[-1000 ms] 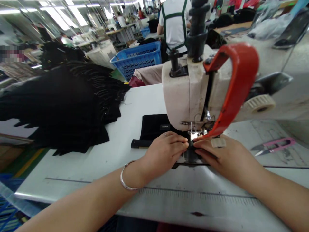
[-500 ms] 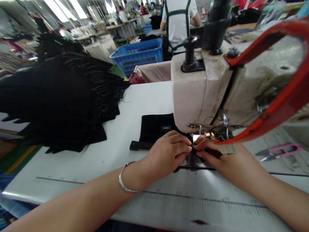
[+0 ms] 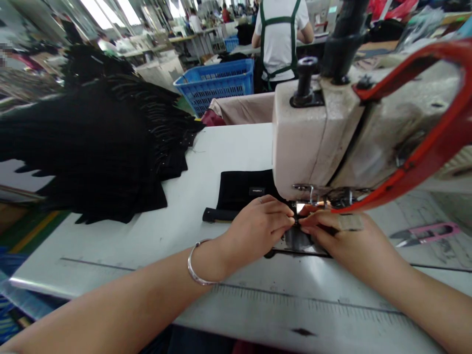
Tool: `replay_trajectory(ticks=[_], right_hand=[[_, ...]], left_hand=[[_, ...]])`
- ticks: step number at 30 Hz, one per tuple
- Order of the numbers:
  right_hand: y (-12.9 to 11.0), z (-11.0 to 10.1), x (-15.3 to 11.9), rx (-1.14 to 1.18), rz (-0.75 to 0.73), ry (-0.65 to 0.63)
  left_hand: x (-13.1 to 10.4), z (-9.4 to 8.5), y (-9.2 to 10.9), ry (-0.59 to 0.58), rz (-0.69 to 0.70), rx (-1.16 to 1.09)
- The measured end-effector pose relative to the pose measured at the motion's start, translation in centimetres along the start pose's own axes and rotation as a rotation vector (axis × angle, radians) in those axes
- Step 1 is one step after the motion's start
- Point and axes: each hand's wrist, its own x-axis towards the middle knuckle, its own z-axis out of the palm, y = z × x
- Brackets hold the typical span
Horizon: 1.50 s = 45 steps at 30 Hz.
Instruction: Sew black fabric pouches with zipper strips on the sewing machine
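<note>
A black fabric piece (image 3: 239, 189) with a small label lies flat on the sewing table, its right end running under the head of the sewing machine (image 3: 298, 142). My left hand (image 3: 260, 223), a silver bangle at its wrist, has its fingers closed on the near right edge of this cloth. Close beside the needle area, my right hand (image 3: 337, 231) pinches the same edge with thumb and forefinger. The fingertips of both hands nearly meet just in front of the presser foot. The cloth between them is mostly hidden by the fingers.
Black garment pieces (image 3: 110, 137) are heaped at the table's left. Pink-handled thread snips (image 3: 424, 233) lie right of my right hand. A red curved guard (image 3: 416, 167) arches over the machine's front. Behind the table are a blue basket (image 3: 217, 83) and a person's back (image 3: 279, 39).
The whole view has shifted slightly, with the machine and table appearing a little further right. Both hands stay at the needle area, holding the cloth's edge.
</note>
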Motion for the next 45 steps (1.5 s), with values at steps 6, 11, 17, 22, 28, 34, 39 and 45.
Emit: replay_trajectory(ticks=[6,11,17,22,28,34,39,45], right_hand=[[0.2,-0.3,0.7,-0.057,-0.029,-0.002],[0.6,0.0,1.0,-0.072,-0.036,0.020],[1.5,0.5,1.0,-0.076,-0.110,0.014],[1.1,0.4,1.0,-0.081,-0.075,0.028],[1.5,0.6,1.2,-0.131,-0.104,0.047],[1.1,0.5,1.4,-0.125,-0.115,0.067],[0.7,0.4,1.3,-0.061,-0.064,0.085],[1.2,0.7,1.0,-0.041,-0.079,0.046]], left_hand=[[0.4,0.3,-0.6,0.035,-0.024,-0.028],[0.6,0.5,-1.0,0.041,-0.042,-0.009],[0.7,0.8,-1.4,0.066,-0.030,-0.025],[0.7,0.9,-1.5,0.070,-0.031,-0.028],[0.7,1.1,-1.3,0.102,-0.049,0.018],[0.8,1.1,-1.3,0.112,-0.060,0.009],[0.7,0.9,-1.2,0.112,-0.067,-0.001],[0.3,0.9,-1.0,0.086,-0.076,-0.046]])
